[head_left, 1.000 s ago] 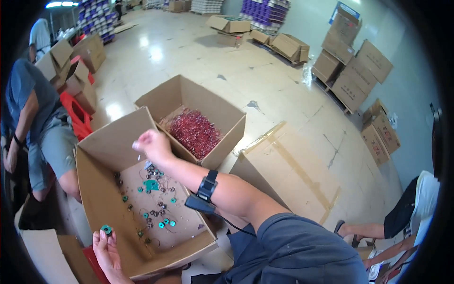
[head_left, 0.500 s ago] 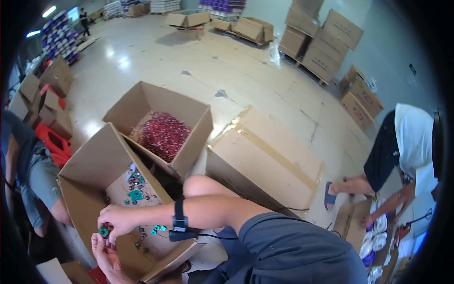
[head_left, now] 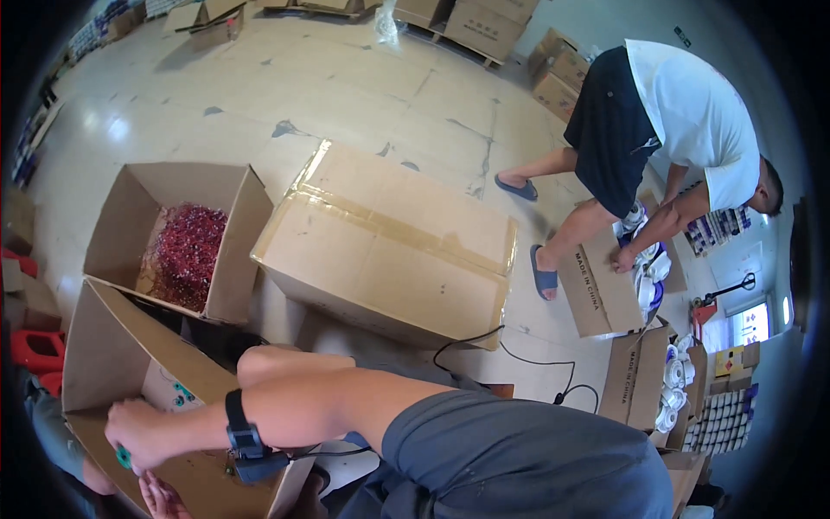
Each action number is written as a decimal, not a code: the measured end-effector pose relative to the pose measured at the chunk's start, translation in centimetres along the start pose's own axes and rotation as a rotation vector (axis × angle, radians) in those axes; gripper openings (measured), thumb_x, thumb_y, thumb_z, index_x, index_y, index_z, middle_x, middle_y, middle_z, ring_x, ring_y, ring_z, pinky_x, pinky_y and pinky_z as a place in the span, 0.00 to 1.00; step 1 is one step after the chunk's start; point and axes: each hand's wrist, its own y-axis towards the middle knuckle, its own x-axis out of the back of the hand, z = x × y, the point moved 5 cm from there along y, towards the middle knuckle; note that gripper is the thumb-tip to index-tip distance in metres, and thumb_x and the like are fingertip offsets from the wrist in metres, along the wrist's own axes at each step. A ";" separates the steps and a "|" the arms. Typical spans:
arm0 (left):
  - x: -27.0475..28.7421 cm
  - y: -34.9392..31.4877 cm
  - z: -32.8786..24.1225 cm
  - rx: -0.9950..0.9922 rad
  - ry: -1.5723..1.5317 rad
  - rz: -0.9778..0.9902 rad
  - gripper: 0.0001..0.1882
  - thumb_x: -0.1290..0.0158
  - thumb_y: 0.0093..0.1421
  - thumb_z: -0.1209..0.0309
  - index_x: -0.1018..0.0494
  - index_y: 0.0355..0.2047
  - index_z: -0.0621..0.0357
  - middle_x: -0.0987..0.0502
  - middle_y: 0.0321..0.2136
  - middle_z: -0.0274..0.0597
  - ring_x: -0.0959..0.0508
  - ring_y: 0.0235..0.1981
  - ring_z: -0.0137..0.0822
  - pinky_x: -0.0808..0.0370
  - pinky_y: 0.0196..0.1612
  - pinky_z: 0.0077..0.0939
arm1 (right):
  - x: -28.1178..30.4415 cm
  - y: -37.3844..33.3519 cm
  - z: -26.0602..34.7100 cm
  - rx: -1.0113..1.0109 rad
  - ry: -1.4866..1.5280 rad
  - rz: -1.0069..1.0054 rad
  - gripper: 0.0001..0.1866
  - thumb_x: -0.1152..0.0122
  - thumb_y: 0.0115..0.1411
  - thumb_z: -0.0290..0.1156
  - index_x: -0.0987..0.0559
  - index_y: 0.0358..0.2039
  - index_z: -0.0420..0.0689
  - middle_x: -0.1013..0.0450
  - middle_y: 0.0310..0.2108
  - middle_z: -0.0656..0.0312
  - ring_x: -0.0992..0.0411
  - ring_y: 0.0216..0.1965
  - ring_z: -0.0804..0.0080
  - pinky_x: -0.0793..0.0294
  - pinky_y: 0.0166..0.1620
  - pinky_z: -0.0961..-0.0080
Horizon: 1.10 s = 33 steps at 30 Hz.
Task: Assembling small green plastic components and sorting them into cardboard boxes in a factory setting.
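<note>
My right hand [head_left: 138,435], with a dark band and small device on its wrist, is over the open cardboard box [head_left: 112,346] at the lower left. Its fingers are closed on a small green round part [head_left: 124,456], whose far side they hide. Just below, my left hand [head_left: 162,496] shows only partly; its fingers are stretched out and I see nothing in them. Inside the box lie several small green parts [head_left: 182,394], partly covered by my right arm.
Behind stands an open carton of dark red small pieces [head_left: 192,251]. A large taped carton [head_left: 393,246] sits to its right, with a black cable [head_left: 566,363] beside it. At right a person [head_left: 683,130] bends over cartons of white rolls [head_left: 673,381]. A red stool [head_left: 39,350] is at left.
The view has swung right, so the boxes appear further left and more of the bending person shows. My right hand keeps the green part; my left fingers have come away from it, lower down.
</note>
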 end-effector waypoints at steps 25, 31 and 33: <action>-3.5 2.3 0.0 -0.061 -0.166 -0.139 0.08 0.46 0.64 0.65 0.25 0.39 0.55 0.26 0.22 0.31 0.39 0.13 0.14 0.47 0.14 0.09 | 35.2 -17.4 -19.0 -0.831 -0.682 -0.640 0.23 0.26 0.44 0.45 0.18 0.41 0.52 0.21 0.30 0.61 0.23 0.33 0.67 0.24 0.40 0.68; -3.5 0.7 -0.1 -0.078 -0.068 -0.180 0.09 0.46 0.63 0.66 0.25 0.37 0.58 0.25 0.22 0.33 0.39 0.14 0.16 0.42 0.16 0.13 | 34.3 -18.7 -20.9 -0.913 -0.772 -0.559 0.31 0.26 0.43 0.43 0.23 0.47 0.45 0.22 0.38 0.55 0.24 0.40 0.60 0.26 0.45 0.64; -2.9 0.2 -0.2 -0.092 -0.047 -0.187 0.09 0.47 0.63 0.66 0.24 0.37 0.58 0.24 0.23 0.32 0.38 0.15 0.17 0.41 0.17 0.14 | 32.8 -17.0 -19.1 -0.757 -1.048 -0.603 0.33 0.26 0.44 0.43 0.26 0.49 0.42 0.24 0.40 0.52 0.25 0.41 0.55 0.27 0.47 0.62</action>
